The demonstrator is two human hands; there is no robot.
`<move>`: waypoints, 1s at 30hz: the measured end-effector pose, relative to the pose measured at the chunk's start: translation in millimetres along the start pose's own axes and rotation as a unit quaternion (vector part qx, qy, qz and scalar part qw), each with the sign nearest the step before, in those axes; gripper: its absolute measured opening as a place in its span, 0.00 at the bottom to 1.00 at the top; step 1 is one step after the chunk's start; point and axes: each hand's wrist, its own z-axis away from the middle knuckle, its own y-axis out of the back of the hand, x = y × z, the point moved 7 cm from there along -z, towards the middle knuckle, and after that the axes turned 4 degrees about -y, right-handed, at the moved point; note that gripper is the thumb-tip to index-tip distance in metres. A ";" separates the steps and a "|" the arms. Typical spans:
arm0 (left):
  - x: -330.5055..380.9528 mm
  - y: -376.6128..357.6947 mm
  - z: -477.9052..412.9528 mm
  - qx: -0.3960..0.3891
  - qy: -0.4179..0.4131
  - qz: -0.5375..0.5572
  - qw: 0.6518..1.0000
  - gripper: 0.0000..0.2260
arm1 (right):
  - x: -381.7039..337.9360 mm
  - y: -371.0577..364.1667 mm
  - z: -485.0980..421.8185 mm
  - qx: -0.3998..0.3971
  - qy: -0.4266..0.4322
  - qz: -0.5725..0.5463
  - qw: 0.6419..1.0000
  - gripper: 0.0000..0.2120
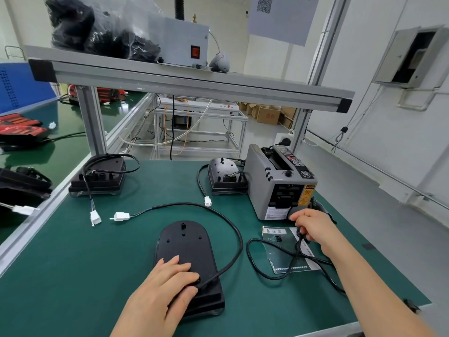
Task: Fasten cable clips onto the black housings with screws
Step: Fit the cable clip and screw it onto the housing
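While the left hand [167, 283] is laid flat on the nearest housing [184, 242], fingers straight and close together, the right hand [313, 227] is curled, its fingertips pinched on a thin black cable [267, 273] above a clear bag [284, 259]. Three black housings are counted on the green table [73, 276]: the nearest at the front middle, a second housing [99, 176] at the back left, a third housing [227, 177] at the back right, just beside one grey tape dispenser [274, 181]. Three white plugs [121, 216] are seen between them, and one small black clip [278, 238] in the bag. Open mat is left at the front left, up to the table's metal edge.
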 end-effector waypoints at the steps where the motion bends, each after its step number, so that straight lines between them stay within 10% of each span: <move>1: -0.2 0.0 0.0 0.000 -0.001 0.000 1.000 0.24 | -0.6 1.0 -0.2 0.009 0.000 -0.004 1.000 0.13; 11: -1.4 -0.7 0.5 0.002 -0.004 0.004 1.000 0.24 | -18.4 -3.6 -7.6 0.055 -0.026 -0.223 0.973 0.03; 30: 1.0 0.5 -1.2 0.003 -0.015 -0.002 1.000 0.24 | -20.6 -10.2 -24.3 0.087 -0.060 -0.272 0.957 0.11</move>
